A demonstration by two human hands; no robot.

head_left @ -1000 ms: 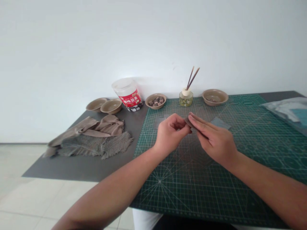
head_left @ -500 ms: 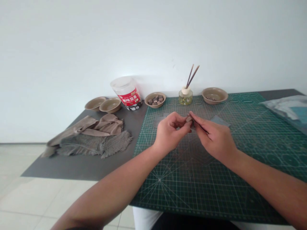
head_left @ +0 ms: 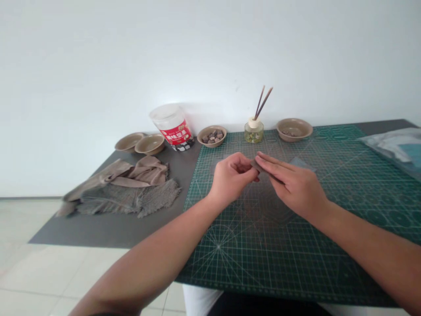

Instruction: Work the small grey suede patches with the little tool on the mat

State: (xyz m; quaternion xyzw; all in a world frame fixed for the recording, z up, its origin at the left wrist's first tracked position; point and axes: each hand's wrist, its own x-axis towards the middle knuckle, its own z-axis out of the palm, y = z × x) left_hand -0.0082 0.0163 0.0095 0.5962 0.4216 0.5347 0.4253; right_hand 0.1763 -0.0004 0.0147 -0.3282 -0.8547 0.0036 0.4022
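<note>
My left hand [head_left: 232,177] and my right hand [head_left: 291,184] meet above the green cutting mat [head_left: 263,259]. Between their fingertips is a small grey-brown flat piece [head_left: 258,166], possibly card or abrasive sheet; the picture does not settle which. Both hands pinch it, and my right fingers lie stretched along it. A grey square sheet [head_left: 302,163] lies on the mat just beyond my right hand. A similar grey sheet [head_left: 219,163] sits partly hidden behind my left hand.
Left of the mat, crumpled beige and grey cloths [head_left: 121,188] lie on a dark grey table [head_left: 98,232]. Along the back stand several tan bowls [head_left: 212,136], a red-labelled plastic jar [head_left: 173,125] and a reed diffuser [head_left: 254,131]. A plastic bag [head_left: 394,147] lies far right.
My right fingers have straightened and now lie flatter along the piece, and both hands have shifted slightly left. The whole view has tilted a little.
</note>
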